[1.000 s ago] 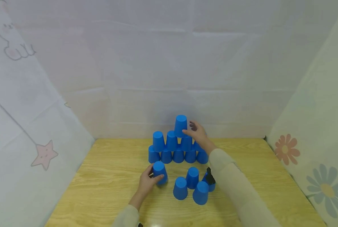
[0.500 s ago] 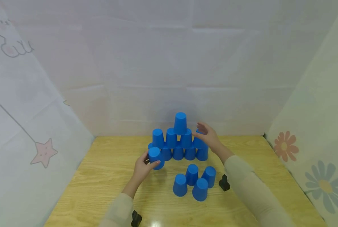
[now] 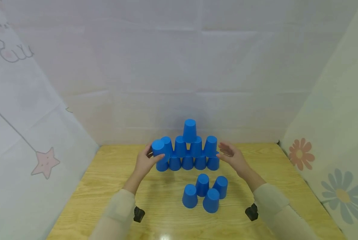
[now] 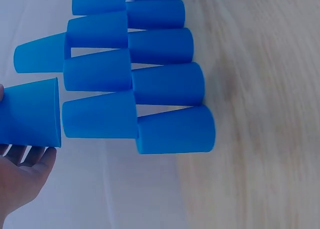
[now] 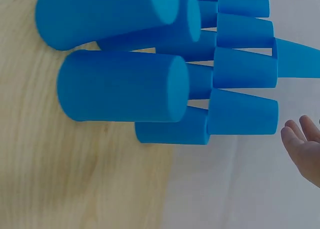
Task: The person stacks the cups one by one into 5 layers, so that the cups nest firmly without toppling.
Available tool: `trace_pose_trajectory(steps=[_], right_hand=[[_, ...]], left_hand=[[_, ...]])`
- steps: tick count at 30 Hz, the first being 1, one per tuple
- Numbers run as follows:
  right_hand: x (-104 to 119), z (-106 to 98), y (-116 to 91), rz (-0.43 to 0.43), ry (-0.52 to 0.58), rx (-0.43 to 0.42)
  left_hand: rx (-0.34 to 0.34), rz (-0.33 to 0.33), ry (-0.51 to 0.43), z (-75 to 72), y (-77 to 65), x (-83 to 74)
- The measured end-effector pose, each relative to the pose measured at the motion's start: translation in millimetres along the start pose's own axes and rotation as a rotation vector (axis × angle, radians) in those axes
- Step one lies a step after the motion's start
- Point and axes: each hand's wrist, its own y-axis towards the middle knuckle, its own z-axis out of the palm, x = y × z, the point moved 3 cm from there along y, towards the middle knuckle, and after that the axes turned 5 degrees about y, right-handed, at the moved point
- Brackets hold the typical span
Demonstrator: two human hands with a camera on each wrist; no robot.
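Note:
My left hand point(image 3: 144, 162) grips an upside-down blue cup point(image 3: 158, 148) between thumb and fingers, by the left end of a cup wall. In the left wrist view, the rim of this held cup point(image 4: 30, 114) is slightly above the second-row tops. Upside-down blue cups form the wall: a bottom row point(image 3: 188, 162), a second row point(image 3: 180, 146), and one third-level cup point(image 3: 190, 131) near the middle. Beside the right end cup point(image 3: 210, 146) of the second row, my right hand point(image 3: 234, 160) holds nothing, its fingers relaxed and apart from the cups.
Several more upside-down blue cups point(image 3: 211, 200) stand in a loose group on the wooden table point(image 3: 85, 200), nearer me and right of centre. A pale cloth point(image 3: 154, 66) hangs behind the wall of cups, with printed cloth point(image 3: 326, 160) at the sides.
My left hand has lifted its cup off the table and carried it up and leftward to the wall. The right hand has left the third-level cup and moved right and down.

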Motion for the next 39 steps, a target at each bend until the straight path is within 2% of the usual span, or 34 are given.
trace_pose_trajectory(steps=[3, 10, 16, 22, 26, 32, 39], right_hand=[[-8, -1, -11, 0.013, -0.006, 0.004], [-32, -3, -31, 0.058, -0.019, -0.01], [-56, 1, -47, 0.152, -0.01, -0.035], [-67, 4, -60, 0.216, -0.011, -0.045], [-66, 7, -65, 0.263, -0.031, -0.048], [-90, 6, -69, 0.288, -0.028, -0.059], [-100, 8, -75, 0.287, -0.013, -0.061]], left_hand=[[0.003, 0.027, 0.008, -1.3, 7.1, -8.5], [0.03, 0.022, 0.017, 2.3, 38.5, 11.2], [0.001, -0.013, 0.036, 1.4, 58.7, 11.9], [0.016, -0.081, 0.055, 4.3, 71.4, 7.6], [0.015, -0.102, 0.062, 9.4, 81.0, 5.5], [-0.001, -0.107, 0.07, 15.7, 90.8, 2.6], [-0.001, -0.105, 0.057, 20.1, 94.0, 3.9]])
